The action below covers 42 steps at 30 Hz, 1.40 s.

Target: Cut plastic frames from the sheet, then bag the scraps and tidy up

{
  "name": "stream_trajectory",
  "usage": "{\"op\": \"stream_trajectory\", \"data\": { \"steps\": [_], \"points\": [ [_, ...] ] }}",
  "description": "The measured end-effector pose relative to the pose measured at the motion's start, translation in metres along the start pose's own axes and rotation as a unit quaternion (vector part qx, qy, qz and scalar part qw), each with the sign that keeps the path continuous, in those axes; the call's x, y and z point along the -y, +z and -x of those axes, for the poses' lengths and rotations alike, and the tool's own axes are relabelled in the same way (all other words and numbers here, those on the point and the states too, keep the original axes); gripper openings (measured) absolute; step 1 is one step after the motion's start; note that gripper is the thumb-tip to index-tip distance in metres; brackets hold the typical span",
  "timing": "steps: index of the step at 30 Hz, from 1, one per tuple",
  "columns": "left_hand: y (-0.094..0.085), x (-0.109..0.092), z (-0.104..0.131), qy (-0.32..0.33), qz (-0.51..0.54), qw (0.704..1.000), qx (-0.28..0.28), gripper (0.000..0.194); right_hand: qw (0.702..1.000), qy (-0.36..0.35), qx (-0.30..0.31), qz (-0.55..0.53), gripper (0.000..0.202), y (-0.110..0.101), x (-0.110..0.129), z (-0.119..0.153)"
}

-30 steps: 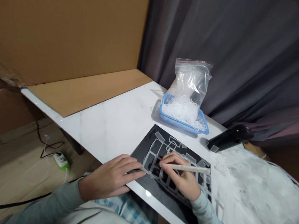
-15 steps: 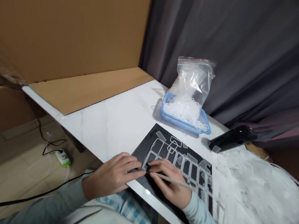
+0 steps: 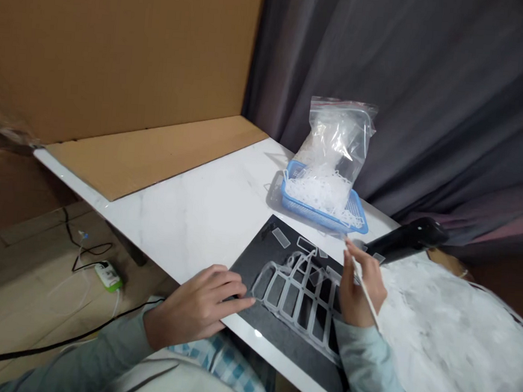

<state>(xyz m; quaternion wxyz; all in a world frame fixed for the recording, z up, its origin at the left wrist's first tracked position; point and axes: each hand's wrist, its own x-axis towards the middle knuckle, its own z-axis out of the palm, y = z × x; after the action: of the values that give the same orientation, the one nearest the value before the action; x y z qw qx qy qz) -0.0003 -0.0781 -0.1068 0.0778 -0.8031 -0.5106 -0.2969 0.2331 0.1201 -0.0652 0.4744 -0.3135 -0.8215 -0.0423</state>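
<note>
My left hand [image 3: 208, 303] rests at the near left edge of a black mat [image 3: 251, 328]. Its index finger stretches out to the corner of a clear plastic lattice [image 3: 294, 295] of rectangular cells. The thumb is mostly hidden. A thin pale stick-like tool [image 3: 365, 289] is pinched in my right hand [image 3: 363, 282], raised over the far right part of the mat. Its tip is hard to make out near the fingertips. Small clear rectangular pieces [image 3: 280, 238] and a loose rectangular outline [image 3: 306, 244] lie on the mat beyond the lattice.
Behind the mat, a blue basket [image 3: 363, 219] holds white plastic scraps [image 3: 319, 185] and a clear zip bag [image 3: 343, 130]. A black cylindrical object [image 3: 410, 238] lies to the right, beside crumpled translucent plastic [image 3: 459, 332]. Cardboard [image 3: 156, 157] covers the table's left back.
My right hand has moved away from my left fingertips, up and to the right, carrying the stick-like tool. The lattice has shifted and lies in a different position. My left hand stays put.
</note>
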Motion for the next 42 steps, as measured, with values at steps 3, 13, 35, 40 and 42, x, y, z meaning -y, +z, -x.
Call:
{"op": "stream_trajectory", "data": {
  "steps": [3, 13, 35, 40, 42],
  "points": [
    [0.0, -0.001, 0.0, 0.004, -0.002, 1.0, 0.002, 0.044, 0.997, 0.075, -0.01, -0.014, 0.019, -0.006, -0.015, -0.004],
    [0.002, -0.017, -0.007, -0.023, -0.068, 0.997, 0.043, 0.046, 0.839, 0.035, 0.396, -0.372, 0.015, -0.01, 0.037, 0.003],
    [0.002, -0.018, -0.011, -0.039, -0.072, 0.991, 0.105, 0.062, 0.813, -0.006, 0.433, -0.39, 0.015, -0.009, 0.045, 0.011],
    [0.002, -0.017, -0.011, -0.038, -0.067, 0.992, 0.098, 0.062, 0.809, 0.009, 0.432, -0.398, 0.014, -0.009, 0.044, 0.011],
    [0.003, -0.017, -0.01, -0.037, -0.063, 0.993, 0.093, 0.06, 0.811, -0.001, 0.433, -0.394, 0.013, -0.009, 0.044, 0.011]
  ]
}}
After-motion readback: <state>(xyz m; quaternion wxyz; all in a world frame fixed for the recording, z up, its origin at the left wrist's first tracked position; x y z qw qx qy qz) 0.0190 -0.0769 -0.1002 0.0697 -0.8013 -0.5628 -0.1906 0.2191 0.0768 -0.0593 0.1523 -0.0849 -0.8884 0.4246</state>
